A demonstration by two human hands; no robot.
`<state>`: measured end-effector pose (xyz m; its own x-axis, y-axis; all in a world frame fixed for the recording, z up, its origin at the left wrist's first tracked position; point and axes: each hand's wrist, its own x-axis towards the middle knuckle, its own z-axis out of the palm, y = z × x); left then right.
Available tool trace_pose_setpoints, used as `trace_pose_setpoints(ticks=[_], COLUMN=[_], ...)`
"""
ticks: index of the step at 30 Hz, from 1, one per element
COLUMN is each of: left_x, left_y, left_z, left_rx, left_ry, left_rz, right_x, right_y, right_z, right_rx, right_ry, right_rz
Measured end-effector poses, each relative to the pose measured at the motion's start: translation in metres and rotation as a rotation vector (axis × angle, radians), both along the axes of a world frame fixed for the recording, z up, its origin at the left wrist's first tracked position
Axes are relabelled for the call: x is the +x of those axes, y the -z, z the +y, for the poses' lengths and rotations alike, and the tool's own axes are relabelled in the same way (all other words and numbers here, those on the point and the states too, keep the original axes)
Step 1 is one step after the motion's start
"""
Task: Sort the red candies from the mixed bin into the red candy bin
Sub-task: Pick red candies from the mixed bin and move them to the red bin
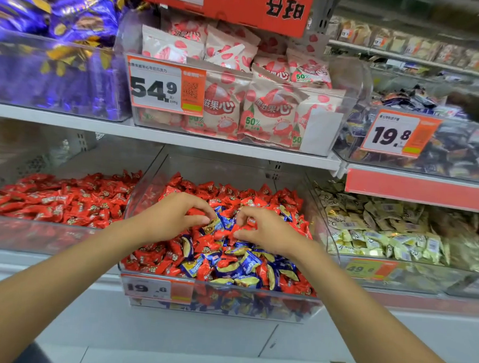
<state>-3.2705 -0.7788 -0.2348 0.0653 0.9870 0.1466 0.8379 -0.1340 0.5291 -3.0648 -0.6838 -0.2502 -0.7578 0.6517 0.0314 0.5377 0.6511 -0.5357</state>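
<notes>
- A clear plastic mixed bin point(151, 175) sits at the middle of the lower shelf. It is heaped with small red wrapped candies point(168, 255) and blue-and-yellow wrapped candies point(249, 264).
- The left hand point(173, 219) is inside the mixed bin on its left half, fingers curled, a red wrapper caught between forefinger and thumb.
- The right hand point(269, 231) is just beside it on the bin's right half, fingertips closed in a pinch on red wrapped candies.
- Directly left of the mixed bin is the clear red candy bin point(16, 236), filled only with red pieces.
- An orange-and-white price tag point(157, 289) is on the mixed bin's front wall.
- Right of the mixed bin lies a tray of cream-wrapped sweets point(384, 237).
- Above the mixed bin are pink-and-white pouches point(238, 96).
</notes>
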Motion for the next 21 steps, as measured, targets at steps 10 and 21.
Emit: trace_pose_setpoints(ticks=[10,21], left_x=[-0.003,-0.002], left_y=[0.016,-0.005], left_z=[0.002,-0.009], left_rx=[-0.174,-0.058], left_ry=[0.028,-0.004], left_rz=[0.15,0.043], right_x=[0.014,0.005], right_y=[-0.016,-0.013], right_z=[-0.006,-0.017], right_rx=[-0.084,-0.101], right_ry=[0.064,-0.078], right_rz=[0.148,-0.102])
